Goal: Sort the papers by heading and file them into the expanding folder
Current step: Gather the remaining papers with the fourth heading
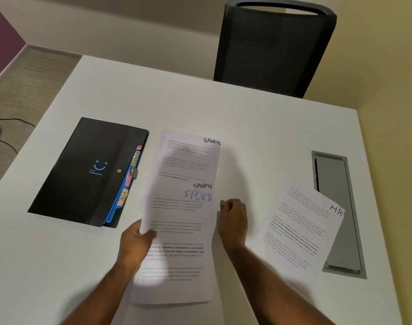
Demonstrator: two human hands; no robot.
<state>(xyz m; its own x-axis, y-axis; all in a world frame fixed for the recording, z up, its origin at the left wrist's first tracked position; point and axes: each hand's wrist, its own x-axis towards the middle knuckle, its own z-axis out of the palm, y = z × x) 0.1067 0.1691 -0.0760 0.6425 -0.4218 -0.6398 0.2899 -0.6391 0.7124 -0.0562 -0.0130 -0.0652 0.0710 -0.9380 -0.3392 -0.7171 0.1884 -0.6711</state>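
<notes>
A black expanding folder (87,170) lies closed on the white table at the left, with coloured tabs marked HR and others showing along its right edge. My left hand (135,240) grips the left edge of a stack of papers headed SPORTS (181,221), lifted over the table's middle. Another SPORTS sheet (188,156) lies flat behind the stack. My right hand (232,218) has its fingers curled at the stack's right edge; whether it holds the paper I cannot tell. A sheet headed HR (301,228) lies to the right.
A grey cable hatch (341,174) is set into the table (247,118) at the right, partly under the HR sheet. A black mesh chair (273,48) stands at the far edge. Cables lie on the carpet at the left.
</notes>
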